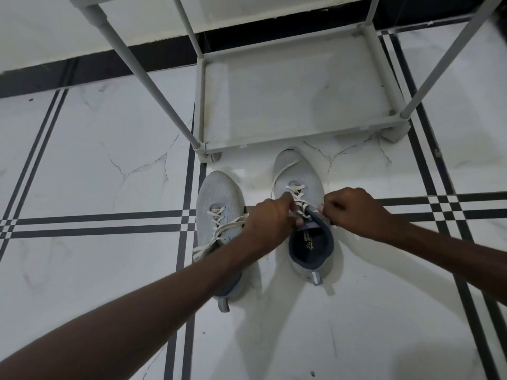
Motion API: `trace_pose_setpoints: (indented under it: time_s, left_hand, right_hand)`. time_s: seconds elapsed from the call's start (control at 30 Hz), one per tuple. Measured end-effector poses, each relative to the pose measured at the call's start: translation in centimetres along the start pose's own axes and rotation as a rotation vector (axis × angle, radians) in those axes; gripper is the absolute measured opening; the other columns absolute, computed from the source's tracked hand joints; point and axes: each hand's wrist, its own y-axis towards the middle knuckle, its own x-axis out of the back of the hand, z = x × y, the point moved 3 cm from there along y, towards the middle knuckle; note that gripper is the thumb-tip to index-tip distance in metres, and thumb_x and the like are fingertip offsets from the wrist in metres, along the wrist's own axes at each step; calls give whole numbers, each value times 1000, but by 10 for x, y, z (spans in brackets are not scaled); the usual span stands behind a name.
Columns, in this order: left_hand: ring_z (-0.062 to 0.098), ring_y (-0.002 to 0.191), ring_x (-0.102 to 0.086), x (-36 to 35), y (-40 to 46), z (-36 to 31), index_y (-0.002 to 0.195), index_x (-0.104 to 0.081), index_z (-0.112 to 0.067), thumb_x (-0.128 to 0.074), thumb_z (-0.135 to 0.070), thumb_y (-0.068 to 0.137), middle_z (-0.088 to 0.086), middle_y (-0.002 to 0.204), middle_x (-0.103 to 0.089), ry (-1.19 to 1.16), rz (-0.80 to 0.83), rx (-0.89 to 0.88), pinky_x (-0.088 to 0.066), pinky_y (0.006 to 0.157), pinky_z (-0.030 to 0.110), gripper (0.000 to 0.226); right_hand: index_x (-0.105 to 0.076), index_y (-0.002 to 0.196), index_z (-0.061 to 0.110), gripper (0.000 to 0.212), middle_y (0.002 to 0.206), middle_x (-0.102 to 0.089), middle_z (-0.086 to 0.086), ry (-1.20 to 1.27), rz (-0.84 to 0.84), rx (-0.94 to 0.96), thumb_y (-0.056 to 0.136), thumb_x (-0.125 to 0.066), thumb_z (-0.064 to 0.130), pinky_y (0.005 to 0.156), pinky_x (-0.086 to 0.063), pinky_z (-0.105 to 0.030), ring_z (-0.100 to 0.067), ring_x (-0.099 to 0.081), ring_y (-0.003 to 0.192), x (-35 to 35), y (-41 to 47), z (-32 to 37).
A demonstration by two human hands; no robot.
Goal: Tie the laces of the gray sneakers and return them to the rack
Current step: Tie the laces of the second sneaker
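Our left hand (270, 220) and right hand (354, 208) meet over the right gray sneaker (300, 215), which stands on the white marble-patterned floor (96, 165) just in front of the shoe rack (296, 89), toe pointing at the rack's lowest shelf. Our left fingers are curled closed at the left edge of the tongue, against the upper rows of the cream laces (297, 197); the fingertips are tucked under the hand, so we cannot tell for sure whether they pinch a lace or the tongue itself. Our right fingers are likewise bunched tight at the right edge of the tongue, touching the collar of the shoe, and what they have hold of is hidden by the knuckles. One loose lace end loops forward along the left side of the toe.

The left gray sneaker (219, 212) stands just beside it, parallel and a little nearer to us, partly under our left forearm. Its laces (216, 234) lie loose and spill over its left side onto the floor.

Inside the right sneaker, the dark insole (311, 244) carries a small light-coloured print, too small and blurred for us to read. Both heels show a gray pull tab.
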Motion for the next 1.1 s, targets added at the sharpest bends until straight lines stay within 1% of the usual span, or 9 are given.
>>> trace_pose_setpoints:
  time_s: [0.13,0.3,0.37,0.47,0.6,0.73,0.83,0.9,1.1]
  left_hand:
    - [28,75,-69,3,6,13,77,-64,-24,-73,-41,82,9,77,-74,-141,38,101,-53,72,35,19]
    - [29,76,-66,2,5,22,84,-73,-22,-70,-39,85,6,71,-70,-103,36,82,-53,72,36,17]
    - [27,75,-67,2,6,24,83,-74,-23,-71,-41,85,6,73,-72,-88,32,87,-53,71,34,18]
    - [25,73,-69,0,7,24,83,-74,-22,-69,-40,86,5,76,-75,-100,55,68,-56,74,38,19]
    - [23,72,-70,3,9,23,78,-72,-15,-64,-35,86,2,72,-75,-125,60,46,-56,73,40,24]
    - [25,76,-69,5,8,19,88,-73,-14,-60,-32,92,6,77,-76,-92,78,45,-55,73,37,23]
    - [31,80,-67,4,6,18,91,-72,-15,-56,-32,96,10,86,-75,20,52,9,-45,65,32,23]
    - [31,80,-66,3,3,19,87,-72,-17,-53,-32,97,10,84,-74,57,39,-2,-47,64,33,26]
    - [32,83,-68,-1,-3,34,83,-70,-17,-53,-29,96,9,84,-75,94,54,72,-51,68,37,24]
  right_hand:
    - [-58,54,9,48,47,-56,-1,39,183,-62,94,-57,36,49,-44,-30,-8,-50,33,7,-3,-9]
    - [-66,55,19,51,51,-59,2,-283,469,-231,95,-52,47,59,-45,-26,-11,-54,50,15,-13,-42]
    - [-70,73,16,40,66,-64,0,-424,513,-313,96,-52,44,75,-52,-32,-15,-59,66,12,-18,-44]
    - [-69,91,15,29,91,-70,-7,-655,324,-171,91,-53,38,90,-46,-39,-30,-59,101,3,-17,-30]
    - [-62,66,0,26,62,-66,-13,26,33,-183,82,-52,18,64,-47,-36,-29,-61,65,-6,-12,-8]
    - [-54,68,4,39,45,-44,-5,650,131,-457,96,-53,31,41,-31,-24,-19,-38,35,-18,-16,-5]
    - [-60,63,8,46,40,-43,5,456,193,-269,96,-53,39,37,-28,-19,-10,-34,33,-15,-13,-13]
    - [-60,54,17,45,44,-54,8,170,223,-129,96,-55,34,50,-36,-19,-6,-46,41,-12,-10,-32]
    - [-45,51,27,47,61,-60,-2,-279,236,-163,97,-52,27,61,-41,-34,-20,-56,60,6,-11,-92]
